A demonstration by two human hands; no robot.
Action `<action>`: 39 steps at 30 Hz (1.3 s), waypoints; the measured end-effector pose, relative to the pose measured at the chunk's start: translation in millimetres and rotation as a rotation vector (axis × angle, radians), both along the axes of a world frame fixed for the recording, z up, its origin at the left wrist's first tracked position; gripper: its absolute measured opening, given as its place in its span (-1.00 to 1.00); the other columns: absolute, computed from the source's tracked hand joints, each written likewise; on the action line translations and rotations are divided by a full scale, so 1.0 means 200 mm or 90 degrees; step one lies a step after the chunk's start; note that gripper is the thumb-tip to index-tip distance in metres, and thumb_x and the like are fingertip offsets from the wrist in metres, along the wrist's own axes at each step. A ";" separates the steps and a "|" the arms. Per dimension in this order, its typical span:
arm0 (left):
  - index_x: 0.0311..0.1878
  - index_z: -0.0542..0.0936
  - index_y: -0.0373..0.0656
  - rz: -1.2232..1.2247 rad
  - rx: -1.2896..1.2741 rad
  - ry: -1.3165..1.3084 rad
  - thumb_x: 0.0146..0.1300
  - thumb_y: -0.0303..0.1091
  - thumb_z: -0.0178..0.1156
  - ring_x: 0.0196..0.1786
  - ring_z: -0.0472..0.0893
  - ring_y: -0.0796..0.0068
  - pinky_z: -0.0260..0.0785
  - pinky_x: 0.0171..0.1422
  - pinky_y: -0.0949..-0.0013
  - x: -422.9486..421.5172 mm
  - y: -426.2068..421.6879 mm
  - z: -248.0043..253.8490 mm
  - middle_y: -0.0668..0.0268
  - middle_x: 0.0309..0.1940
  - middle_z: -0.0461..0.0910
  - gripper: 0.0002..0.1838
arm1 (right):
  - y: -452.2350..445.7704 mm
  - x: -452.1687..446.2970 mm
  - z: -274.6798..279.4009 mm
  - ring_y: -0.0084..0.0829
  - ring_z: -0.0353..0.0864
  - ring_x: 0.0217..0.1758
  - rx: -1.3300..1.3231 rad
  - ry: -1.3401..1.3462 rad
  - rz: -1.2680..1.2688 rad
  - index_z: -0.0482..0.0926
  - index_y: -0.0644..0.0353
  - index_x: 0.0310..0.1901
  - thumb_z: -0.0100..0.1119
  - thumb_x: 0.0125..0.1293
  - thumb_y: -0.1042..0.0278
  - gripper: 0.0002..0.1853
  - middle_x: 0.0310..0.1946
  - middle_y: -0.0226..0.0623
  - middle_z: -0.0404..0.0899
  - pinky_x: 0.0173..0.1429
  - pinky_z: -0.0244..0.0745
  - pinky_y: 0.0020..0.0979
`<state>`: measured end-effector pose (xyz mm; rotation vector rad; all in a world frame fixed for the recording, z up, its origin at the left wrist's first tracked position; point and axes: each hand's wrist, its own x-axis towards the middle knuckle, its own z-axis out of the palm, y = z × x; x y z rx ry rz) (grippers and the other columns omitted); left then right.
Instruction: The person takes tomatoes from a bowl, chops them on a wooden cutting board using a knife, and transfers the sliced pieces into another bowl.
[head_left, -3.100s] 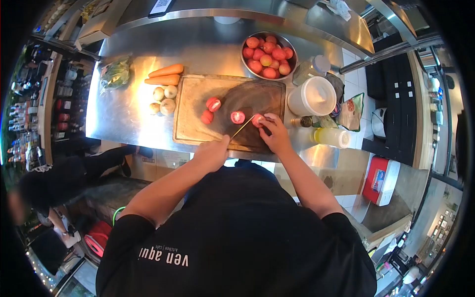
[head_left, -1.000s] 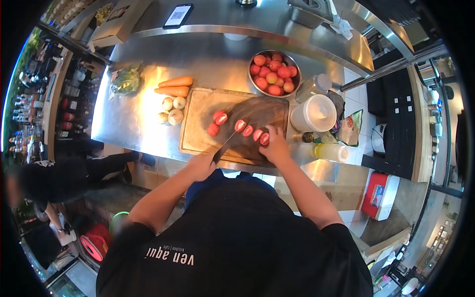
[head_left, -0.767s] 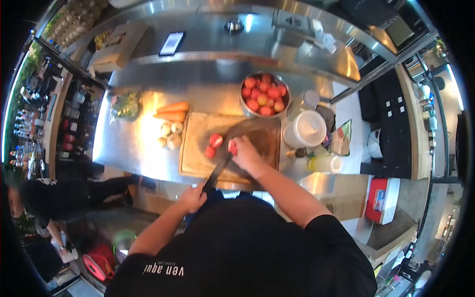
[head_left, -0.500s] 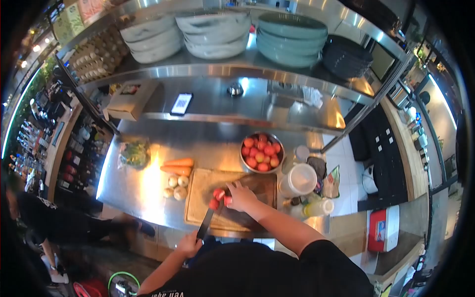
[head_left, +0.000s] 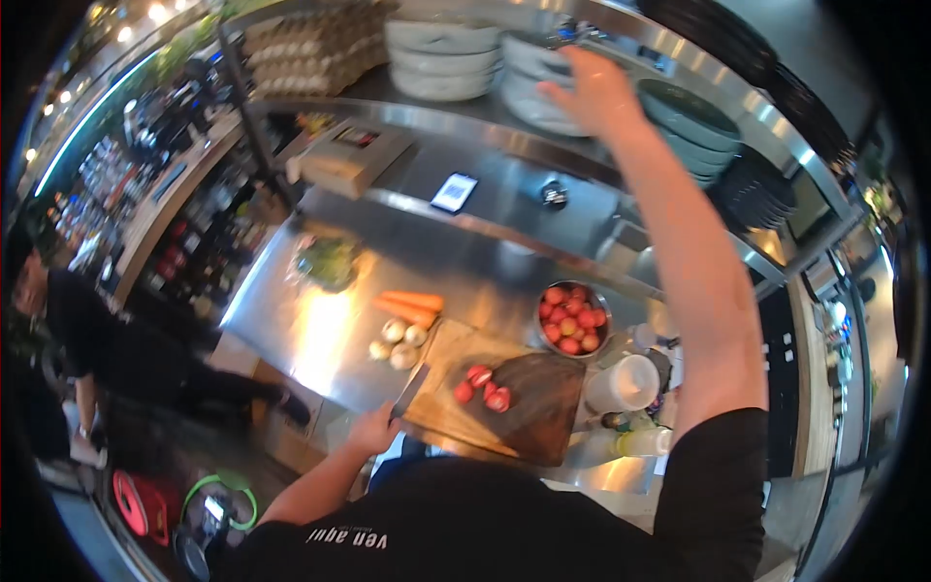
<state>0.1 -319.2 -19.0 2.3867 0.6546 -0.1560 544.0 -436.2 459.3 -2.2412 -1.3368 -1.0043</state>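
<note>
Have left fingers (head_left: 386, 417) wrapped round a knife (head_left: 412, 390), with its blade aimed forward beyond them at the left edge of the cutting board (head_left: 454, 357), and cut tomatoes (head_left: 497, 399) on the board to their right. Have right fingers (head_left: 587, 68) raised and spread open, gripping nothing visible, just before white bowls (head_left: 533, 102) on the shelf (head_left: 427, 118); cannot tell whether touching them.

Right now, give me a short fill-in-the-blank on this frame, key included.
1. The left hand grips a ____.
2. Cut tomatoes lie on the ____.
3. Beside the carrots sit pale, round ____.
4. The hand raised near the stacked white dishes is the ____ one.

Missing words: knife; cutting board; onions; right.
</note>
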 end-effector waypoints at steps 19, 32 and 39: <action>0.10 0.55 -0.13 0.329 -0.047 -0.044 0.57 -0.20 0.26 0.02 0.71 -0.42 0.54 0.06 -0.29 -0.71 0.59 0.03 -0.17 -0.11 0.76 -0.75 | -0.35 -0.23 0.04 0.08 0.70 0.22 -0.129 -0.083 -0.047 0.66 0.33 0.21 0.43 0.61 0.29 -0.67 0.11 0.04 0.71 0.34 0.56 -0.05; 0.53 0.63 -0.08 0.295 -0.089 0.338 0.57 -0.07 0.26 0.49 0.66 -0.14 0.50 0.60 -0.07 -1.20 0.86 -0.44 -0.03 0.41 0.72 -0.44 | -0.43 -1.09 -0.65 -0.34 0.57 0.00 -0.087 0.126 0.216 0.54 0.34 0.07 0.31 0.48 0.59 -0.79 -0.05 -0.26 0.53 0.10 0.49 -0.27; 0.17 0.86 -0.14 0.257 -0.242 0.446 0.36 -0.18 0.31 0.32 0.79 -0.09 0.66 0.37 -0.11 -1.23 0.61 -0.87 -0.05 0.18 0.84 -0.59 | -0.10 -1.06 -1.39 -0.42 0.52 0.03 -0.122 0.557 0.172 0.58 0.30 0.04 0.49 0.54 0.31 -0.70 -0.10 -0.30 0.57 0.23 0.52 -0.29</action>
